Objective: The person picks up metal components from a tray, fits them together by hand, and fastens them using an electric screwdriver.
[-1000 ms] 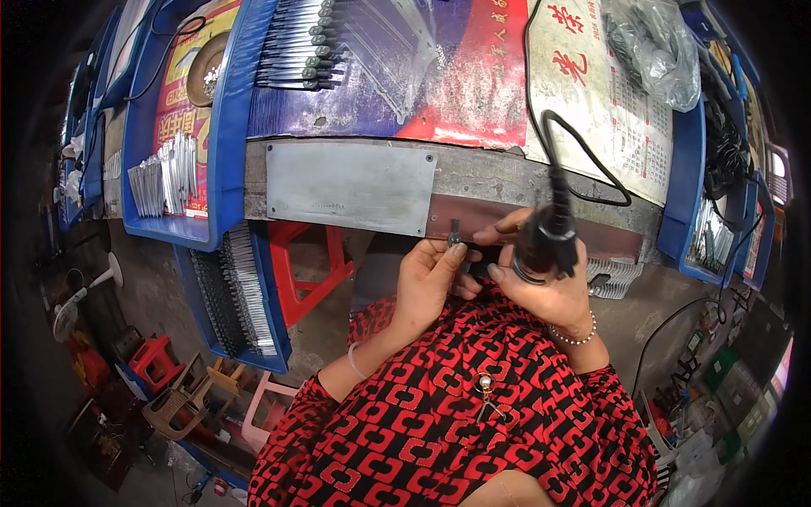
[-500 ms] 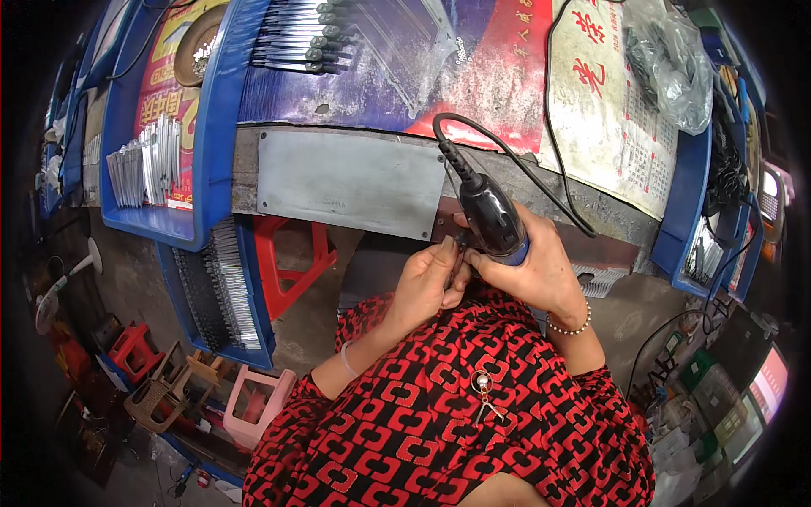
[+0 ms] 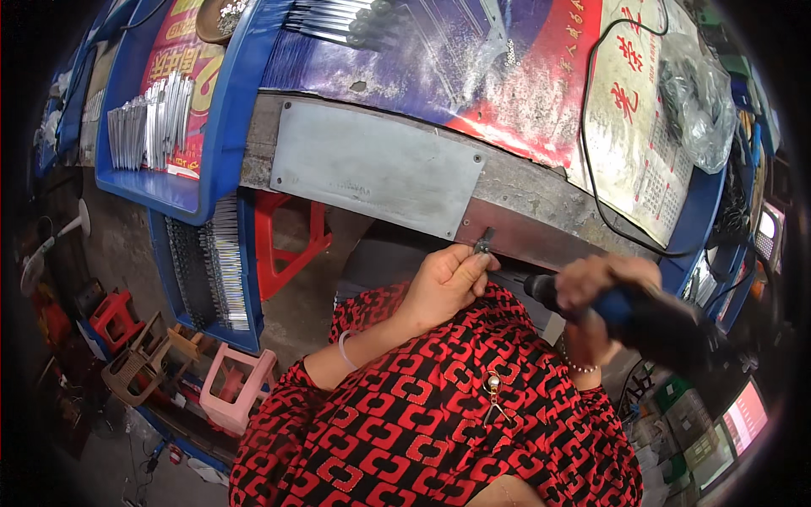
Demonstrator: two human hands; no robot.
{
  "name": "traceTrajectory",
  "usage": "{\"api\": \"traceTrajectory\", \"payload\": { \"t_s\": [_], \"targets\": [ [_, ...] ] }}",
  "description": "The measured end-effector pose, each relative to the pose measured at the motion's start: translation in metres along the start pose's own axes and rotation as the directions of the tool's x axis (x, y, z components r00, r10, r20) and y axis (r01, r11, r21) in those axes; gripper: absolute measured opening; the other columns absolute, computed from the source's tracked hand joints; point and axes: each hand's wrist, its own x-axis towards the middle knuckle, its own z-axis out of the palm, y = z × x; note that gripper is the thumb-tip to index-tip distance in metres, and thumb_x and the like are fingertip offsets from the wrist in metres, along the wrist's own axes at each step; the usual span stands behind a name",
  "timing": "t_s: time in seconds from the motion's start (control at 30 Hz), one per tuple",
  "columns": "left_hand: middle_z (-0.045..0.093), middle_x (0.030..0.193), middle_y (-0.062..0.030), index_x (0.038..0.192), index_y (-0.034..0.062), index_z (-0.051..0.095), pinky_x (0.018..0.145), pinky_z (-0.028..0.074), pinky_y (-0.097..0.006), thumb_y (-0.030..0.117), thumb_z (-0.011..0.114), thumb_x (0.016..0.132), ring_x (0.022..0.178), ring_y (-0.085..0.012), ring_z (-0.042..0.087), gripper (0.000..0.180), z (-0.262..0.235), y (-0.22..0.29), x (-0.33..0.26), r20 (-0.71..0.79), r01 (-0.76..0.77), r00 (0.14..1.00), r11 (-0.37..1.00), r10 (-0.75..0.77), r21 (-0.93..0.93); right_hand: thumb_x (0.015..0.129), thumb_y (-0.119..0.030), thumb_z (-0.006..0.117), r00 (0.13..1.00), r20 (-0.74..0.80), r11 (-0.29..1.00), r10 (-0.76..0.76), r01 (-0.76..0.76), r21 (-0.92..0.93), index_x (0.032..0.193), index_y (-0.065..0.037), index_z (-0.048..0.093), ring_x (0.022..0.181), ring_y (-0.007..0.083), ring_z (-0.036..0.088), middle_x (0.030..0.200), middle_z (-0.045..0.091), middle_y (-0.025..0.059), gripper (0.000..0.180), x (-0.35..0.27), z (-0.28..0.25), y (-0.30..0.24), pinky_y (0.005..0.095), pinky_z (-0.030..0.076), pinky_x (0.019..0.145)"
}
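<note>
My left hand [image 3: 446, 287] is closed in a pinch on a small dark metal part [image 3: 484, 242], whose end sticks up past the thumb and finger. The rest of the part is hidden in the palm. To the right, my right hand [image 3: 601, 291] is wrapped round a black and blue electric screwdriver [image 3: 659, 325], both smeared by motion. The tool lies nearly level, its dark tip pointing left toward the left hand but apart from it. Just beyond the left hand, a grey metal plate [image 3: 380, 165] is fixed along the bench edge.
Black-ended metal strips [image 3: 359, 25] lie on the poster-covered bench. A blue bin [image 3: 207, 160] with silver strips stands at the left, above another blue tray [image 3: 245, 325] of strips. A red stool [image 3: 274, 253] is below the bench. The power cord [image 3: 587, 160] crosses the right side.
My right hand has swung the screwdriver away to the right, tilting it from upright to nearly level. The left hand keeps its small part and has shifted slightly rightward. The view has turned a little.
</note>
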Motion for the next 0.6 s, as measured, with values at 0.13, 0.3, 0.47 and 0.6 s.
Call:
{"api": "traceTrajectory", "payload": {
  "t_s": [0.13, 0.3, 0.47, 0.6],
  "targets": [
    [0.051, 0.062, 0.0032, 0.094, 0.0024, 0.059, 0.045, 0.032, -0.016, 0.021, 0.046, 0.095, 0.05, -0.0024, 0.04, 0.023, -0.004, -0.001, 0.002, 0.009, 0.0, 1.0, 1.0, 0.0, 0.021, 0.077, -0.02, 0.073, 0.852, 0.247, 0.882, -0.462, 0.411, 0.23, 0.111, -0.008, 0.036, 0.059, 0.0203, 0.061, 0.075, 0.057, 0.0064, 0.051, 0.022, 0.006, -0.022, 0.0323, 0.051, 0.053],
    [0.053, 0.063, 0.0021, 0.09, 0.0008, 0.06, 0.05, 0.036, -0.017, 0.017, 0.047, 0.094, 0.054, -0.0031, 0.044, 0.021, -0.002, 0.001, 0.0, -0.011, -0.037, 0.999, 0.999, 0.037, -0.006, 0.077, -0.014, 0.071, 0.757, 0.345, 0.829, -0.554, 0.467, 0.307, 0.103, -0.007, 0.041, 0.062, 0.0238, 0.064, 0.076, 0.062, 0.0125, 0.04, 0.032, 0.026, -0.022, 0.0335, 0.053, 0.057],
    [0.054, 0.063, 0.0016, 0.086, -0.0005, 0.059, 0.053, 0.038, -0.018, 0.016, 0.05, 0.093, 0.057, -0.0033, 0.046, 0.021, -0.003, -0.004, 0.003, -0.005, -0.013, 1.0, 0.998, 0.013, -0.068, 0.081, -0.011, 0.064, 0.769, 0.338, 0.836, -0.542, 0.452, 0.31, 0.096, -0.005, 0.045, 0.06, 0.024, 0.063, 0.074, 0.062, 0.0133, 0.024, 0.034, 0.039, -0.019, 0.0346, 0.054, 0.057],
    [0.054, 0.063, 0.0015, 0.086, -0.0011, 0.059, 0.054, 0.038, -0.019, 0.016, 0.05, 0.093, 0.057, -0.0037, 0.047, 0.021, -0.003, -0.004, 0.003, 0.004, -0.017, 1.0, 0.993, 0.017, -0.113, 0.082, -0.01, 0.062, 0.763, 0.371, 0.846, -0.529, 0.442, 0.297, 0.094, -0.005, 0.046, 0.06, 0.0239, 0.063, 0.072, 0.062, 0.0132, 0.021, 0.038, 0.04, -0.02, 0.0345, 0.054, 0.057]
  ]
}}
